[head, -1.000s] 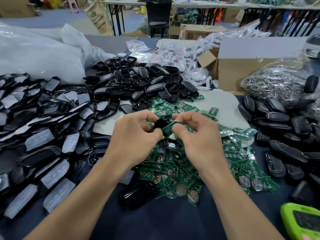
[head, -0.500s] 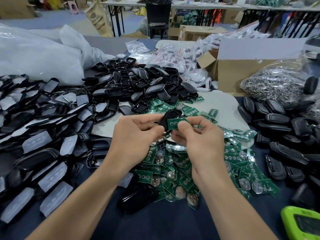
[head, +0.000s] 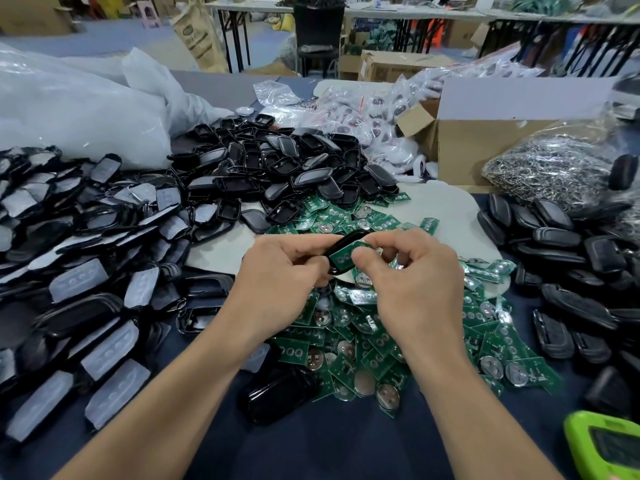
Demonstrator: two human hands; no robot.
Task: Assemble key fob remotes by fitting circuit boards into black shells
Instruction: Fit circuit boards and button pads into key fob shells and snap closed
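My left hand (head: 277, 271) grips a black shell (head: 346, 242) at the middle of the view, held above the table. My right hand (head: 412, 278) pinches a green circuit board (head: 343, 256) with thumb and forefinger and holds it flat against the shell's open face. The lower part of the shell is hidden behind my fingers. Under both hands lies a heap of green circuit boards (head: 367, 344), many with round coin cells.
A pile of empty black shells (head: 284, 168) lies behind the boards. Shells with grey button pads (head: 86, 271) cover the left. More black shells (head: 571, 271) lie at the right. One black shell (head: 277, 396) rests near me. A green device (head: 606, 445) sits bottom right; a cardboard box (head: 485, 147) behind.
The shell and board have turned in my hands: the board now lies flatter on the shell, and both hands sit slightly lower in view.
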